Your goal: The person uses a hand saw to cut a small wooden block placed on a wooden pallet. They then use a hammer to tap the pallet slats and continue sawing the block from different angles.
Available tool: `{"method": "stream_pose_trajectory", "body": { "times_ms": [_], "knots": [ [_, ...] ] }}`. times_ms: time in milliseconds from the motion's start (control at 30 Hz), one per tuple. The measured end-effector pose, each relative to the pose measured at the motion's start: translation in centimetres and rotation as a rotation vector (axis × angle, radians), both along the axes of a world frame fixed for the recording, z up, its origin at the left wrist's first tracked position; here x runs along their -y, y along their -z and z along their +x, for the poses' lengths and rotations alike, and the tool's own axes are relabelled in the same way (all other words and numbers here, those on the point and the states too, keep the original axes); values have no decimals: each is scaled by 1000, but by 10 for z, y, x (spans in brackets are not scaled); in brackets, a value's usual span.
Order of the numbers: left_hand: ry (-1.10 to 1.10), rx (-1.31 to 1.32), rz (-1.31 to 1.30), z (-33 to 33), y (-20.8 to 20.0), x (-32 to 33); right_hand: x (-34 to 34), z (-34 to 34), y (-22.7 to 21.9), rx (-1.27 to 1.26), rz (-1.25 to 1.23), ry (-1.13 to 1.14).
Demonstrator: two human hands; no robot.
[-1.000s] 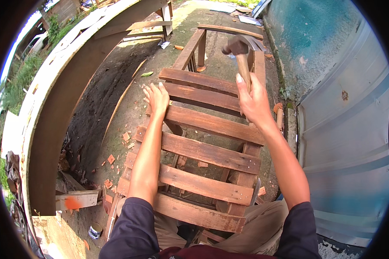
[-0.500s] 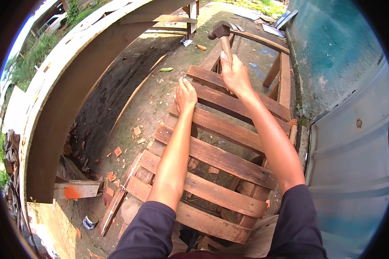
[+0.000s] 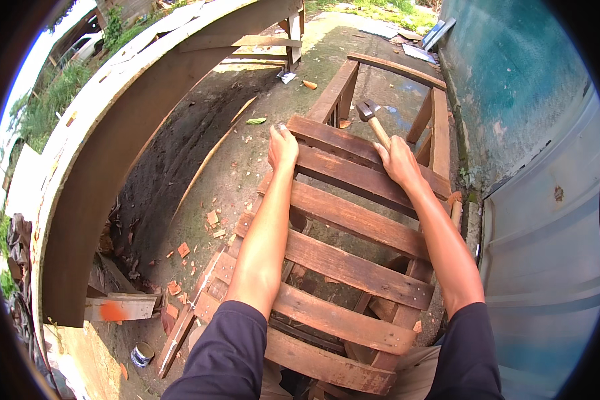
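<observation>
A brown wooden slatted frame [image 3: 353, 207] stretches out in front of me, its slats running crosswise. At the left ends of the far slats, my left hand [image 3: 283, 150] is closed around the frame's edge; some of its fingertips are hidden. My right hand [image 3: 401, 163] grips the wooden handle of a hammer [image 3: 379, 127] over the right part of the far slats. The dark metal hammer head points away from me, just past the farthest slat. Nail heads show as small dots near some slat ends.
A large curved board [image 3: 107, 153] rises along the left. On the right stand a teal wall [image 3: 513, 80] and a grey metal sheet [image 3: 553, 213]. Broken brick pieces [image 3: 183, 250] and a small tin [image 3: 141, 355] lie on the ground at left. Open framing [image 3: 439, 133] extends beyond the slats.
My right hand has brought the hammer down and to the right, from above the far slats to a lower spot. My left hand stays at the left edge. The view has shifted slightly.
</observation>
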State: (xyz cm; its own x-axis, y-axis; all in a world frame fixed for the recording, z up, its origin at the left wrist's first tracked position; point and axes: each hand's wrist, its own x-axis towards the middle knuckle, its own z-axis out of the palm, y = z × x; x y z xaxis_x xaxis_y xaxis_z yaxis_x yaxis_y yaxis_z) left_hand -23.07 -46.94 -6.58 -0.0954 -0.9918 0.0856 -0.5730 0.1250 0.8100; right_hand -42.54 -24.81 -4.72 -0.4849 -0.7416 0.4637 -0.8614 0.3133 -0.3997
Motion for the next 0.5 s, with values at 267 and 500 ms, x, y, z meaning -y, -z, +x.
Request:
{"method": "stream_pose_trajectory", "body": {
  "times_ms": [267,500],
  "knots": [
    [80,-76,-109,-3,14,6,-33,-29,-30,150,223,70],
    [34,-3,-91,-3,13,13,-11,-17,-45,56,-17,3]
  ]
}}
